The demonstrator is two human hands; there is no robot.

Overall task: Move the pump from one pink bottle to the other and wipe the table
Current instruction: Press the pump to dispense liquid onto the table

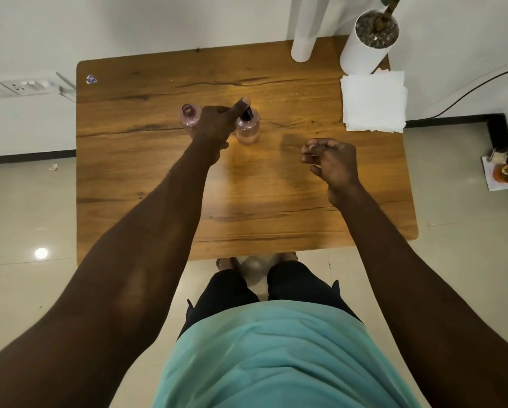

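Centrally, left hand (214, 122) fingers pinch the pump (246, 112); right hand (330, 163), fingers loosely curled, hovers over bare table (247, 201).

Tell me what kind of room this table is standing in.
Probably a room in a home or small office. A small wooden table stands against a white wall with a wall socket, on a glossy tiled floor, with a white potted plant at its corner.

Head view, steeply down onto table (147, 178)
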